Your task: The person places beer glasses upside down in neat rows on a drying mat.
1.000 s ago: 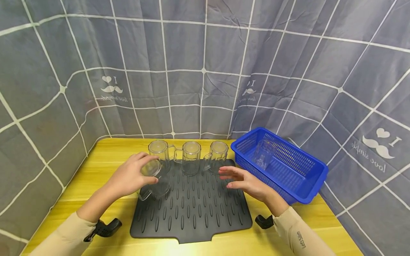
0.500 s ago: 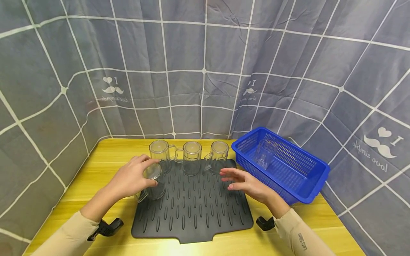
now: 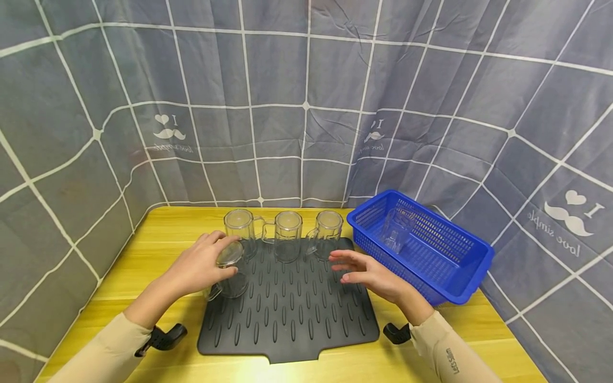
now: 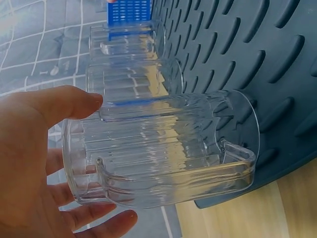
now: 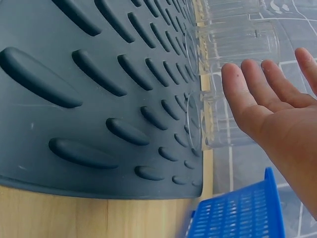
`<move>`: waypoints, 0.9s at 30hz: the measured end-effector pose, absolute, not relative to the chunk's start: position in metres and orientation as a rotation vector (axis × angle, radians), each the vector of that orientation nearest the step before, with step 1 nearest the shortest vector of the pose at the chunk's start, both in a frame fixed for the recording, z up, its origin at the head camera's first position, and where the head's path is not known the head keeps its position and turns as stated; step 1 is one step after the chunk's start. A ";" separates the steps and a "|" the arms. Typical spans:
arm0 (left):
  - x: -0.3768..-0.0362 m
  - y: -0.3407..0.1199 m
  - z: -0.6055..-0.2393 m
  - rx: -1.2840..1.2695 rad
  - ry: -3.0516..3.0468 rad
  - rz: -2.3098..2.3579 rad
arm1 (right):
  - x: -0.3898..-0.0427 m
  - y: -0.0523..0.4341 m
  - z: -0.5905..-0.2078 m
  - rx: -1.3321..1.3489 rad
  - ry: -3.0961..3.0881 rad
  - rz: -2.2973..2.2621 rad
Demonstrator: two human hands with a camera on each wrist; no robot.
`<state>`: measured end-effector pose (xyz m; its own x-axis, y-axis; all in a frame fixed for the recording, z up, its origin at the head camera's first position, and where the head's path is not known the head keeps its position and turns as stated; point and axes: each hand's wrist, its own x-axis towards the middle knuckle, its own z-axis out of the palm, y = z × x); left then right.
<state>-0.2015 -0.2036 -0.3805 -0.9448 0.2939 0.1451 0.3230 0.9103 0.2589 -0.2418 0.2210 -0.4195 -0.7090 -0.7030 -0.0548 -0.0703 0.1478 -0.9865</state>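
My left hand (image 3: 201, 266) grips a clear glass mug (image 3: 232, 272) upside down on the left side of a dark ribbed drying mat (image 3: 292, 314). In the left wrist view the same mug (image 4: 163, 148) stands with its rim against the mat (image 4: 257, 54), fingers (image 4: 54, 106) curled round its base. Three more clear mugs (image 3: 287, 234) stand inverted in a row along the mat's far edge. My right hand (image 3: 356, 270) hovers open above the mat's right half, holding nothing; its fingers (image 5: 257, 94) are straight near the right-most mug (image 5: 218, 121).
A blue plastic basket (image 3: 450, 266) sits to the right on the yellow table (image 3: 158, 234), with one clear glass (image 3: 395, 230) inside. Grey checked cloth walls close in the back and sides. Black wrist mounts (image 3: 165, 336) show near both forearms.
My left hand has lowered the mug slightly onto the mat. The right hand has stayed almost still.
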 end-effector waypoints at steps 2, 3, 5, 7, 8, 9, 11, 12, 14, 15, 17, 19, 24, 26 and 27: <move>-0.201 -0.204 -0.381 -0.478 -2.968 -0.439 | -0.242 0.221 -0.419 -0.739 1.912 -1.605; -0.201 -0.204 -0.382 -0.476 -2.967 -0.448 | -0.242 0.221 -0.419 -0.741 1.913 -1.607; -0.201 -0.204 -0.383 -0.474 -2.963 -0.464 | -0.242 0.221 -0.419 -0.740 1.912 -1.610; -0.201 -0.204 -0.383 -0.472 -2.959 -0.484 | -0.242 0.222 -0.419 -0.740 1.913 -1.610; -0.201 -0.204 -0.384 -0.471 -2.955 -0.493 | -0.242 0.222 -0.419 -0.739 1.914 -1.609; -0.201 -0.204 -0.384 -0.470 -2.951 -0.501 | -0.242 0.222 -0.419 -0.738 1.915 -1.608; -0.201 -0.205 -0.384 -0.469 -2.944 -0.514 | -0.242 0.222 -0.419 -0.738 1.916 -1.608; -0.201 -0.205 -0.384 -0.469 -2.940 -0.519 | -0.242 0.221 -0.419 -0.737 1.916 -1.609; -0.201 -0.205 -0.385 -0.467 -2.932 -0.526 | -0.243 0.221 -0.419 -0.734 1.916 -1.612; -0.201 -0.206 -0.385 -0.467 -2.929 -0.529 | -0.243 0.221 -0.419 -0.733 1.916 -1.613; -0.201 -0.206 -0.384 -0.467 -2.924 -0.535 | -0.244 0.222 -0.420 -0.731 1.914 -1.616; -0.201 -0.207 -0.384 -0.463 -2.917 -0.537 | -0.244 0.222 -0.419 -0.731 1.915 -1.615; -0.197 -0.206 -0.383 -0.465 -2.875 -0.542 | -0.244 0.224 -0.417 -0.731 1.925 -1.622; -0.195 -0.204 -0.383 -0.469 -2.847 -0.545 | -0.245 0.225 -0.415 -0.728 1.929 -1.629; -0.194 -0.202 -0.383 -0.470 -2.831 -0.549 | -0.245 0.225 -0.414 -0.725 1.931 -1.631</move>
<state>-0.1943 -0.2025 -0.3829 -0.9248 0.2674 0.2706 0.3491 0.8791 0.3245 -0.2445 0.2255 -0.4139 -0.7297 -0.6826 -0.0399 -0.0750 0.1379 -0.9876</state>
